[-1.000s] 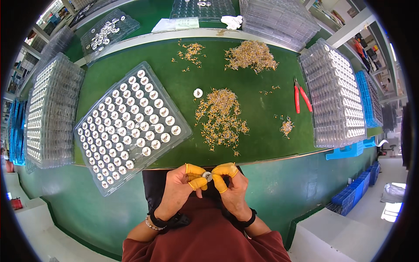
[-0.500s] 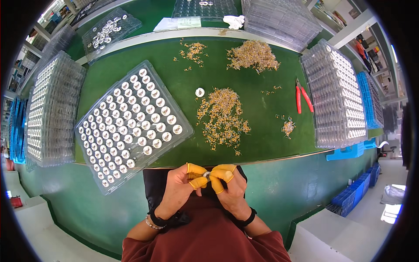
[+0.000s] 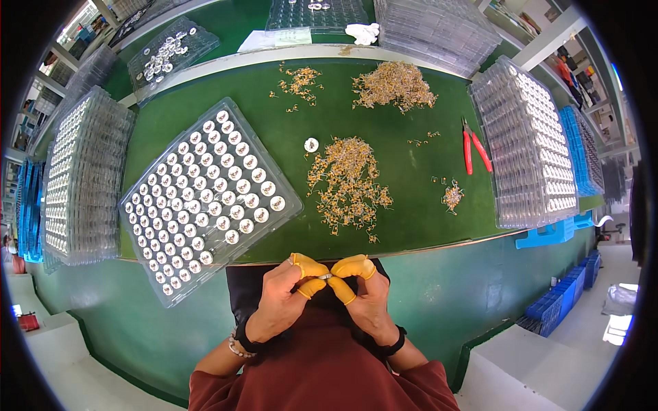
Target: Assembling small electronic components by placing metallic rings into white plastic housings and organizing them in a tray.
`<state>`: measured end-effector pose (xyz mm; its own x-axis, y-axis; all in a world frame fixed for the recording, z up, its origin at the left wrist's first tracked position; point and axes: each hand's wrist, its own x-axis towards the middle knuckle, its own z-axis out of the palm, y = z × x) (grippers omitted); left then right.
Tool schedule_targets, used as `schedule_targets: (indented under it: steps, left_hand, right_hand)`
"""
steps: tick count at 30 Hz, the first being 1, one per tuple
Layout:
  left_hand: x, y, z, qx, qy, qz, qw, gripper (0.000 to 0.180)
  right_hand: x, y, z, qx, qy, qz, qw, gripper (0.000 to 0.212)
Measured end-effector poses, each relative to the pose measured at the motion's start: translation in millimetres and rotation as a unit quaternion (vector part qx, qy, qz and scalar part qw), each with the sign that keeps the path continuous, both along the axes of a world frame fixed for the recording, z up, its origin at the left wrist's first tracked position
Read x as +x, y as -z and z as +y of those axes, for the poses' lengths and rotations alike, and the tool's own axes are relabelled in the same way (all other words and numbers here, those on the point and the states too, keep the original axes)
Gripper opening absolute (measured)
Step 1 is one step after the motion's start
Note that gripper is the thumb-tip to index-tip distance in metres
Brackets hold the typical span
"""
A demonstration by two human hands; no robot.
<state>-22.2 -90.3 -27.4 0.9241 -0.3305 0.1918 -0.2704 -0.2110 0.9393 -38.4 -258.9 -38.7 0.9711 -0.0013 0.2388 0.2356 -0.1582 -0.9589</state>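
Observation:
Just off the table's front edge, both hands meet over a small round metallic part (image 3: pixel 325 277), seen nearly edge-on. My left hand (image 3: pixel 282 296) pinches its left side with thumb and forefinger, and my right hand (image 3: pixel 364 299) pinches the right side. Yellow finger cots cover the gripping fingertips and hide much of the part. Beyond the hands on the green table lies a pile of tiny orange-and-silver wire-legged components (image 3: pixel 348 181). One loose white-rimmed disc (image 3: pixel 311 144) sits at its upper left. A clear plastic tray (image 3: pixel 291 205) at left holds rows of similar discs.
Red-handled cutters (image 3: pixel 468 151) lie at right, near a small component heap (image 3: pixel 452 197). Tall stacks of filled trays flank the table, a left stack (image 3: pixel 86 185) and a right stack (image 3: pixel 524 147). Another component pile (image 3: pixel 396 87) is at the back. The clear tray overhangs the front edge.
The round part has turned between my fingers and now shows its edge. Both hands have shifted slightly, with the right fingers straighter. The tabletop things have not moved apart from a slight view shift.

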Motion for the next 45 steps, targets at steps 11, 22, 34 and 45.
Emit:
schedule_targets:
  steps: [11,22,34,45]
  left_hand:
    - [-6,6,-7,-0.268,-0.102,0.292,0.912,0.017]
    - [-1,1,-7,-0.276,-0.066,0.291,0.914,0.021]
    - [-1,-3,-12,-0.261,-0.046,0.313,0.912,0.02]
    - [-4,1,-16,-0.234,-0.058,0.309,0.92,0.019]
  right_hand:
    - [7,-15,-12,-0.113,0.019,-0.038,0.993,0.025]
    - [37,-14,-39,-0.368,0.121,-0.012,0.922,0.015]
    - [30,-10,-67,-0.233,0.189,0.004,0.954,0.016]
    - [37,-13,-46,-0.39,0.151,-0.025,0.908,0.021]
